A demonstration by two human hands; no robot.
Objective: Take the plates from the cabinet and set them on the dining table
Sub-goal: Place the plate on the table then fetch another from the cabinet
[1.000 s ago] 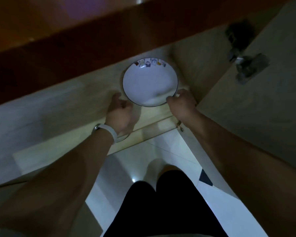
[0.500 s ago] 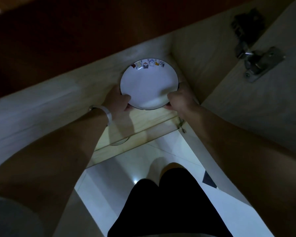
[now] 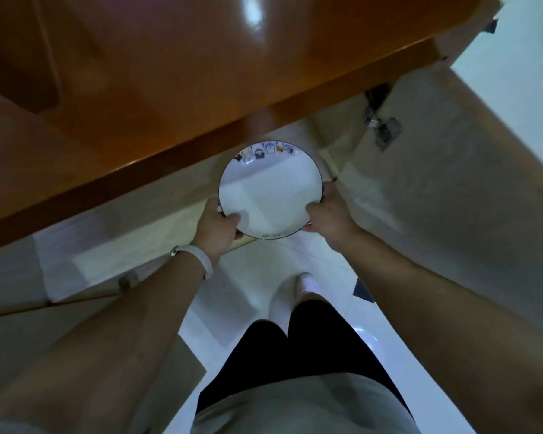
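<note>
A round white plate (image 3: 268, 186) with a thin dark rim and small coloured pictures along its far edge is held level in front of the open cabinet (image 3: 176, 220). My left hand (image 3: 218, 228) grips its near left rim, thumb on top. My right hand (image 3: 328, 214) grips the near right rim the same way. The plate hangs over the cabinet's front edge, partly above the floor. I cannot tell whether more plates lie under it.
A glossy brown wooden top (image 3: 170, 73) overhangs the cabinet. The cabinet door (image 3: 452, 183) stands open at the right, with a metal hinge (image 3: 384, 131). White floor tiles (image 3: 232, 292) lie below, with my legs and one foot (image 3: 306, 285) on them.
Both hands closed on the plate's rim and lifted it off the cabinet shelf, drawing it out toward me. The view has risen and shows more of the brown top.
</note>
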